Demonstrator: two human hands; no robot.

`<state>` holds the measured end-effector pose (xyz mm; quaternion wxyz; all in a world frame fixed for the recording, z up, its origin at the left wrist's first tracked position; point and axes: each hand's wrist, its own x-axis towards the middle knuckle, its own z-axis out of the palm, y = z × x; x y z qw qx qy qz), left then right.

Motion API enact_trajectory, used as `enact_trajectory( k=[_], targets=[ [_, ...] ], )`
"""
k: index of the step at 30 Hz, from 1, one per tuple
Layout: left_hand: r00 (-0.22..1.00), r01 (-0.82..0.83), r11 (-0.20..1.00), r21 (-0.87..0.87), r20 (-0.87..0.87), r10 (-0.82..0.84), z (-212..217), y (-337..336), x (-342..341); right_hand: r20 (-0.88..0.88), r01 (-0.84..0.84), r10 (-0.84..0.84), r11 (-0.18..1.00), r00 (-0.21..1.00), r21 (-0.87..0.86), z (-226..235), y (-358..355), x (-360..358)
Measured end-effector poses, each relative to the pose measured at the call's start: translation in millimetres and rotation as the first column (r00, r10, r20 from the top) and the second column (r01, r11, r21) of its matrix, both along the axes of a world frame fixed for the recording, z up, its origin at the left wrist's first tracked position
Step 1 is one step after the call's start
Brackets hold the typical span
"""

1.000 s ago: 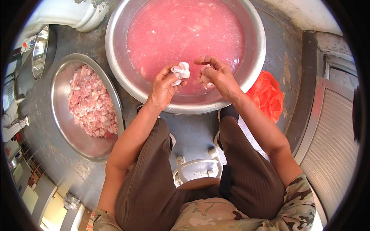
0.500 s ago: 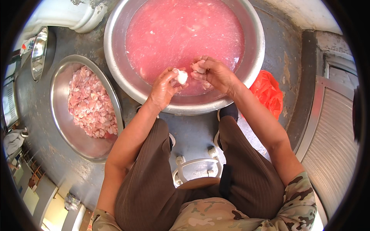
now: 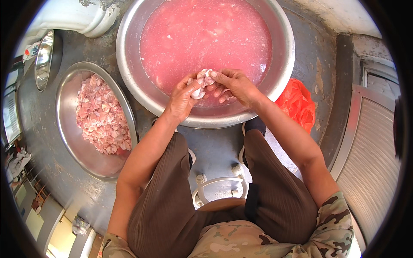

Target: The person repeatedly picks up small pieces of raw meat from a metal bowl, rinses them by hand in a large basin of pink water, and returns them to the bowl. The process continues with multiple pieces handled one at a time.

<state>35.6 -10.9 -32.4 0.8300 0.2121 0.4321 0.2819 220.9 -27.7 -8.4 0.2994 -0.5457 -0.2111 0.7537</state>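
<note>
Above the near side of a large metal basin (image 3: 129,64) full of pinkish water (image 3: 206,43), both my hands meet on one pale, wet piece of raw meat (image 3: 198,92). My left hand (image 3: 183,99) is closed around its lower part. From the right, my right hand (image 3: 238,88) pinches the upper edge between thumb and forefinger, its other fingers loosely curled over the water. The exact kind of meat is hard to make out. Pale bits float in the water.
An oval metal bowl (image 3: 69,137) with a heap of raw meat pieces (image 3: 103,116) stands on the floor at left. Beyond it leans a shiny metal bowl (image 3: 44,60). A red plastic bag (image 3: 297,105) lies right of the basin, near a ribbed panel (image 3: 370,159).
My right hand has come left to the piece in my left hand and now pinches it. The piece it held before no longer shows separately.
</note>
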Motion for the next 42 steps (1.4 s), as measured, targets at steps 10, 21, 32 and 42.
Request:
enact_trajectory(
  k=[10,21,32,42],
  targets=[
    [0.998,-0.003,0.996,0.095,0.061,-0.003,-14.1,-4.3,-9.2,0.123,-0.023,-0.005,0.973,0.992,0.230,-4.9,-5.6,-0.2],
    [0.977,-0.033,0.995,-0.096,0.206,0.052,-5.1,-1.9,-15.8,0.184,-0.025,-0.052,0.919,0.982,0.394,-1.7,-1.9,-8.3],
    [0.895,-0.335,0.916,-0.219,0.231,0.382,47.7,18.0,-101.2,0.768,-0.868,0.553,0.497,0.323,0.008,-75.5,-6.0,12.4],
    [0.809,-0.582,0.813,0.025,0.111,0.577,52.9,10.7,-178.6,0.499,-0.638,0.483,0.743,0.720,0.203,-39.2,-2.8,-22.5]
  ],
)
